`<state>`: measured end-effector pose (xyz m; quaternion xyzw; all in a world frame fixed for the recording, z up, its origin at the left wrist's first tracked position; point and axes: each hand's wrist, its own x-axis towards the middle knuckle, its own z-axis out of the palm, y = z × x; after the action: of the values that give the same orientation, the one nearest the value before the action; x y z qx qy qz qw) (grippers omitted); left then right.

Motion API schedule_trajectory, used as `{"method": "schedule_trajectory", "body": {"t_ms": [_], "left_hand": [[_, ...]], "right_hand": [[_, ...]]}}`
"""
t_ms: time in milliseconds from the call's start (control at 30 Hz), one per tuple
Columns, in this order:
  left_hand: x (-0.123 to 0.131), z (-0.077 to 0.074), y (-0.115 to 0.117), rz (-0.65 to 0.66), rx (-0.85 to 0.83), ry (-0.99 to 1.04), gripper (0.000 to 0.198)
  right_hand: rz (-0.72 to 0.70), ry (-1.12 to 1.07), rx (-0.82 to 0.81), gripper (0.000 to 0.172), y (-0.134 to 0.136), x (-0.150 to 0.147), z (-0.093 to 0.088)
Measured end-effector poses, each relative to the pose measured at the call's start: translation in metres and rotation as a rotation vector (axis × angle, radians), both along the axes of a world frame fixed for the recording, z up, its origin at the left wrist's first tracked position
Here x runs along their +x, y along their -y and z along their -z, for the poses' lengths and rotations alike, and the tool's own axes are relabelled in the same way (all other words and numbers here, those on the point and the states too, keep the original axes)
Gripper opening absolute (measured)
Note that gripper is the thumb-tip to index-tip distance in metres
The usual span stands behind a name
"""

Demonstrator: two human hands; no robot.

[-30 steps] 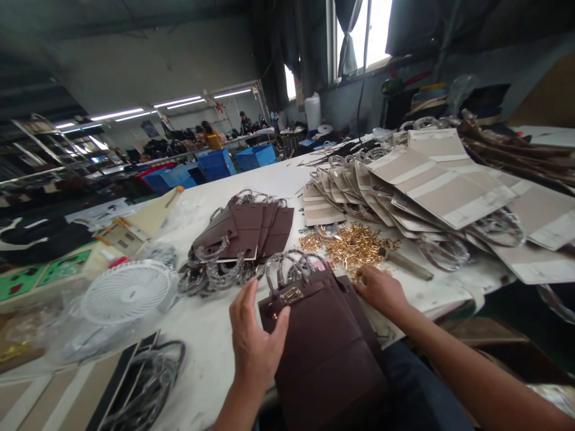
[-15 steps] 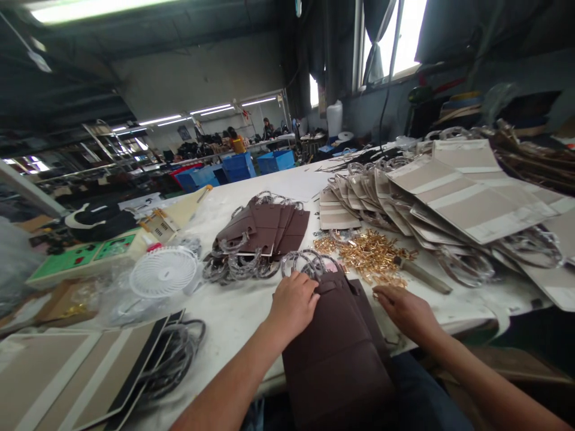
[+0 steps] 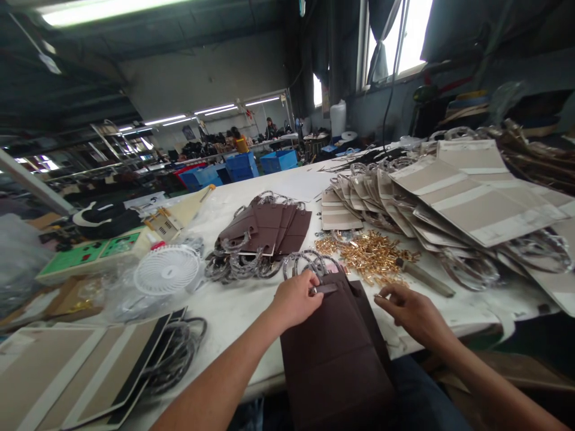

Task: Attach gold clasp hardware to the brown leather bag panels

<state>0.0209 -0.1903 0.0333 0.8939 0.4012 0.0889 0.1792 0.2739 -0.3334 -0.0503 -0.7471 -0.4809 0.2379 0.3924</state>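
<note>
A stack of dark brown paper bags (image 3: pixel 335 353) with wrapped handles lies at the table's near edge and hangs over it. My left hand (image 3: pixel 296 296) rests on the top of the stack, fingers curled and pinching the small strap tab at the bag's upper edge. My right hand (image 3: pixel 406 308) hovers just right of the stack, fingers bent together in a pinch near the edge of a heap of small gold metal clasps (image 3: pixel 368 254). What the right fingers hold is too small to make out.
A fan of brown bags (image 3: pixel 269 227) lies behind. Beige bags (image 3: pixel 449 197) spread over the right side. A tool with a handle (image 3: pixel 424 277) lies by the clasps. A white fan (image 3: pixel 167 270) and flat beige bags (image 3: pixel 67 374) sit left. People work far back.
My left hand went from open beside the stack to resting on its top and closing on the strap tab. My right hand drew back from the clasps. The view lifted slightly.
</note>
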Motion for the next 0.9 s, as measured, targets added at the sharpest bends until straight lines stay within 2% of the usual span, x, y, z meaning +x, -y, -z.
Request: {"method": "schedule_trajectory", "body": {"t_ms": [67, 133, 267, 367, 433, 500, 567, 600, 667, 767, 833, 900], "left_hand": [[0.001, 0.001, -0.003, 0.015, -0.112, 0.109, 0.039], [0.002, 0.001, -0.005, 0.025, -0.288, 0.259, 0.05], [0.0, 0.003, -0.009, 0.011, -0.636, 0.491, 0.059], [0.0, 0.005, -0.01, 0.026, -0.731, 0.555, 0.054], [0.005, 0.006, -0.008, 0.039, -0.659, 0.548, 0.043], [0.012, 0.006, -0.006, 0.056, -0.572, 0.529, 0.028], [0.02, 0.006, -0.004, 0.091, -0.474, 0.502, 0.016], [0.023, 0.007, -0.004, 0.107, -0.417, 0.489, 0.016], [0.027, 0.009, -0.006, 0.106, -0.298, 0.466, 0.025], [0.024, 0.016, -0.01, 0.031, -0.2, 0.457, 0.035], [0.02, 0.022, -0.011, -0.018, -0.149, 0.446, 0.029], [0.016, 0.028, -0.008, -0.044, -0.09, 0.413, 0.021]], "right_hand": [[-0.024, -0.191, 0.046, 0.029, -0.003, -0.017, -0.012], [-0.07, -0.239, 0.1, 0.029, -0.009, -0.033, -0.019], [-0.081, -0.021, 0.192, 0.023, -0.018, -0.052, -0.022], [-0.163, 0.213, 0.264, 0.014, -0.018, -0.061, -0.021], [-0.279, 0.31, 0.288, 0.01, -0.019, -0.072, -0.021], [-0.388, 0.333, 0.293, 0.012, -0.022, -0.086, -0.019], [-0.439, 0.337, 0.31, 0.015, -0.029, -0.101, -0.017], [-0.435, 0.342, 0.319, 0.016, -0.033, -0.106, -0.016], [-0.38, 0.344, 0.33, 0.014, -0.042, -0.112, -0.014], [-0.233, 0.234, 0.279, 0.013, -0.053, -0.107, -0.017], [-0.125, 0.082, 0.252, 0.019, -0.058, -0.094, -0.019], [-0.08, -0.077, 0.227, 0.026, -0.063, -0.078, -0.023]]}}
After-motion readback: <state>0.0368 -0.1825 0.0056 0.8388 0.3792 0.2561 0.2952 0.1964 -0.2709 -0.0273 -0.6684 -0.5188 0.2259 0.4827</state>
